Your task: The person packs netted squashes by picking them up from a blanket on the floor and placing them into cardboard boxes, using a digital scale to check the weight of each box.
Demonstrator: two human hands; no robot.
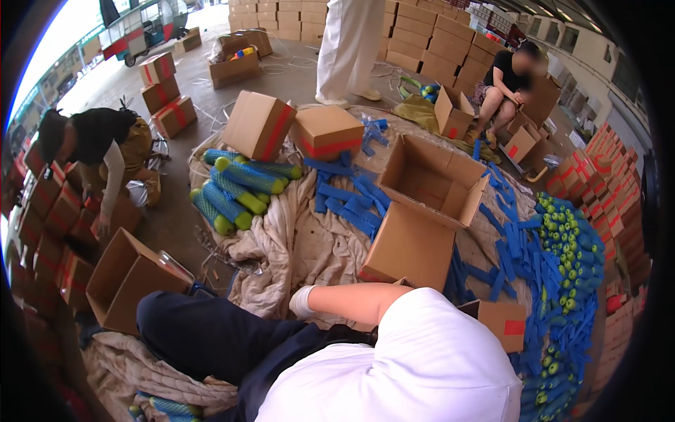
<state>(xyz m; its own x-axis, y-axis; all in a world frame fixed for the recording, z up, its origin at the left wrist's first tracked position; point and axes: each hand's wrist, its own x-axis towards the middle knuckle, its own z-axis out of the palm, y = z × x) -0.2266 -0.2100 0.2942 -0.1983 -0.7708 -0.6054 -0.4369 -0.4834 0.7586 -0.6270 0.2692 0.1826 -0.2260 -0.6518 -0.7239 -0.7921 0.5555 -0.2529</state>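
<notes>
My right hand (302,302), in a white glove, is at the end of my bare forearm, over the crumpled beige cloth (271,285) beside my dark-trousered leg. Its fingers are hidden, and I see nothing held in it. My left hand is out of view. Near my knee an open cardboard box (130,281) lies tilted on its side. Beyond my right hand is a pile of net-wrapped rolls (235,186), blue with green ends. To the right of the hand sits a closed carton (409,246), with an open empty box (432,181) just behind it.
Blue strips (351,204) lie scattered on the cloth. A long heap of blue-green rolls (566,246) runs along the right. One person (105,141) bends over cartons at left; another (510,81) sits at back right. White trousers (348,49) of a standing person show behind.
</notes>
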